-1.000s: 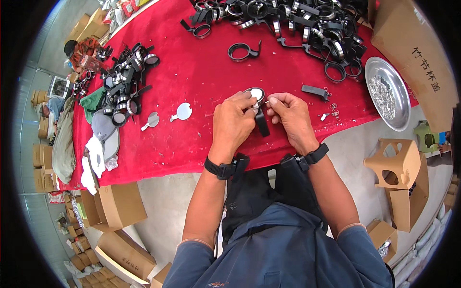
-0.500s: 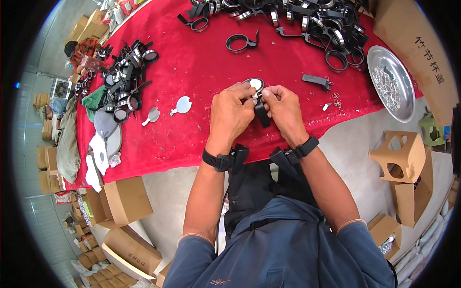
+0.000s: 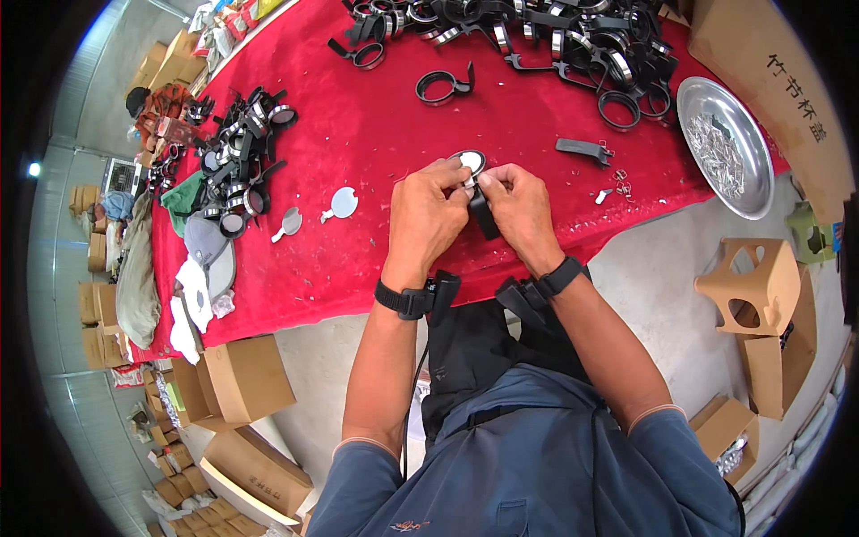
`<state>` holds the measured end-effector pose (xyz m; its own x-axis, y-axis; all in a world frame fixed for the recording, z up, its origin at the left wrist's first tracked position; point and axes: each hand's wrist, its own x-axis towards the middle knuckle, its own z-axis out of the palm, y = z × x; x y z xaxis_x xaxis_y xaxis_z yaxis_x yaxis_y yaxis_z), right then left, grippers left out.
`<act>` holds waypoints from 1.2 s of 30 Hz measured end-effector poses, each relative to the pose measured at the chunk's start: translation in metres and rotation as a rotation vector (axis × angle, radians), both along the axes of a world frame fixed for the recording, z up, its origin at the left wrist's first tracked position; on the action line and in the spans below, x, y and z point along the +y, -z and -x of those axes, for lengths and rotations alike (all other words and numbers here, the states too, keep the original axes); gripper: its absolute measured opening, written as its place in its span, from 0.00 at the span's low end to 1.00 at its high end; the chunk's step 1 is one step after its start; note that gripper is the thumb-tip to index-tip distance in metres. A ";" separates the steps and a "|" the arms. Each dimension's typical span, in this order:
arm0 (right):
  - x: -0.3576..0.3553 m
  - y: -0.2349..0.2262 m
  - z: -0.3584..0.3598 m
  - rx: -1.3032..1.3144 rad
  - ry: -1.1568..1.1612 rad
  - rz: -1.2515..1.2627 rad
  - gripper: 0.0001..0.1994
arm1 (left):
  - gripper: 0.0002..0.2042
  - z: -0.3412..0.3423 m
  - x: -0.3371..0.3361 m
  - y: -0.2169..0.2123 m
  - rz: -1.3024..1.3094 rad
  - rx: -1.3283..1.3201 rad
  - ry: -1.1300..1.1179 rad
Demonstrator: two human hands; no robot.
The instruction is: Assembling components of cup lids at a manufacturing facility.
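Note:
A black cup lid with a pale inner disc and a dangling black strap is held between my two hands above the red cloth. My left hand grips the lid's left side, fingers bent over its rim. From the other side my right hand pinches near the joint of lid and strap, thumb and forefinger closed together. A small metallic bit shows at that joint; the fingertips cover most of it. To the left lie two flat round pieces with tabs, a pale disc and a greyer disc.
Black rings with straps form a large heap at the far right and a smaller pile at left. A loose strap and small clips lie right of my hands, before a metal tray of metal pieces. Cardboard boxes stand below.
Both hands stay on the cup lid, with only small shifts of the fingers. The whole view has turned slightly, moving the table's contents a little in the picture.

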<state>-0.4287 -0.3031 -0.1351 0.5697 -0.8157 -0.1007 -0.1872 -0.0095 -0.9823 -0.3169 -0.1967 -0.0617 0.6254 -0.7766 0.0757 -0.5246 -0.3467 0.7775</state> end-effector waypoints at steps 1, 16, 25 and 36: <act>0.000 0.001 0.001 -0.002 0.000 -0.001 0.13 | 0.17 0.000 0.000 0.002 0.009 -0.011 -0.001; 0.018 0.001 0.020 -0.226 0.012 0.110 0.12 | 0.16 0.004 0.000 0.007 0.071 -0.032 -0.059; 0.027 -0.007 0.023 -0.293 -0.029 0.541 0.12 | 0.17 0.002 -0.002 0.019 0.081 -0.077 -0.058; -0.115 -0.042 0.086 0.398 -0.190 1.186 0.11 | 0.16 -0.004 0.007 -0.001 0.028 0.039 0.017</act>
